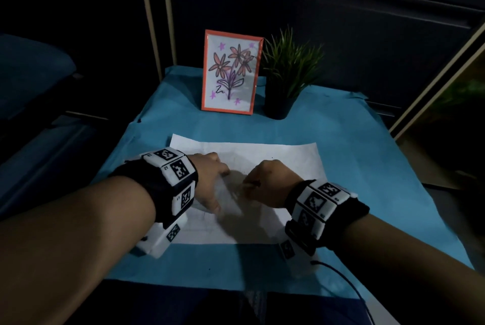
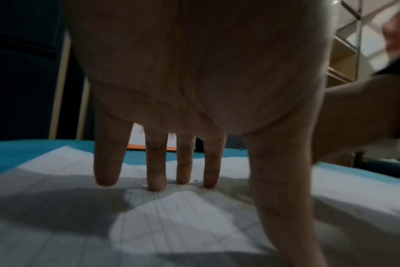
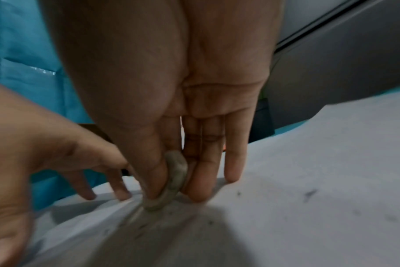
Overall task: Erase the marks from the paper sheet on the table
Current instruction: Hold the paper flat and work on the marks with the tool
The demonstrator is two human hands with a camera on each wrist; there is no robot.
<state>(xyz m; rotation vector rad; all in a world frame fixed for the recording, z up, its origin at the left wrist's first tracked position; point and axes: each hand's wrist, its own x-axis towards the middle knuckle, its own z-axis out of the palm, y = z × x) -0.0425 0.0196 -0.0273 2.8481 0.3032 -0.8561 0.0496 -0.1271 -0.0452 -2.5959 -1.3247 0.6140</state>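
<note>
On the counter (image 1: 380, 156), the flat left hand (image 1: 210, 180) steadies the paper (image 1: 288, 156) so the right hand (image 1: 267, 183), pinching an eraser (image 3: 175, 180), can rub.

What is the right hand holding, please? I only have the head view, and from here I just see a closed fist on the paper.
Observer: The right hand pinches a worn grey eraser between thumb and fingers, its lower edge on the paper sheet.
Operator: Thank you. Is the left hand flat on the sheet?
Observer: No, the left hand is arched; only the fingertips press down.
Operator: Is the sheet plain?
Observer: It is ruled with faint lines.
</note>
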